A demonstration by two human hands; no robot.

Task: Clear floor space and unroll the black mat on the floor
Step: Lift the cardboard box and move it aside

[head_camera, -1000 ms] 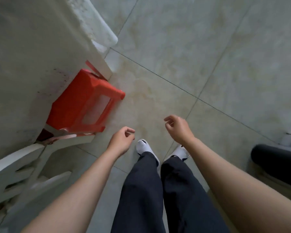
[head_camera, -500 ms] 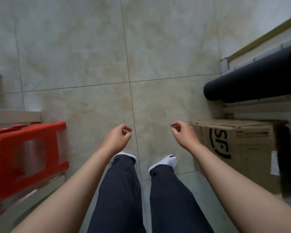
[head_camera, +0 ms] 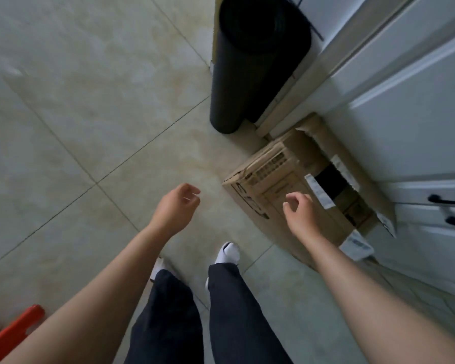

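The red plastic stool (head_camera: 13, 334) lies behind the left hand (head_camera: 176, 206), whose fingers hang loosely curled and empty. The rolled black mat (head_camera: 247, 67) stands on end well beyond both hands' fingers. The right hand (head_camera: 300, 211), equally slack, hovers over the brown cardboard box (head_camera: 281, 177). I'd step closer, then grip the roll two-handed.

We see a pale tiled floor (head_camera: 90, 114) with dark grout lines. Along its right side, by a white cabinet (head_camera: 405, 114), a rolled black mat (head_camera: 247, 69) has its lower end on the tiles. A cardboard box (head_camera: 286, 185) sits just beside it. Feet in white socks (head_camera: 230, 253) stand near the bottom, and a red stool (head_camera: 11, 334) is at the lower-left corner.
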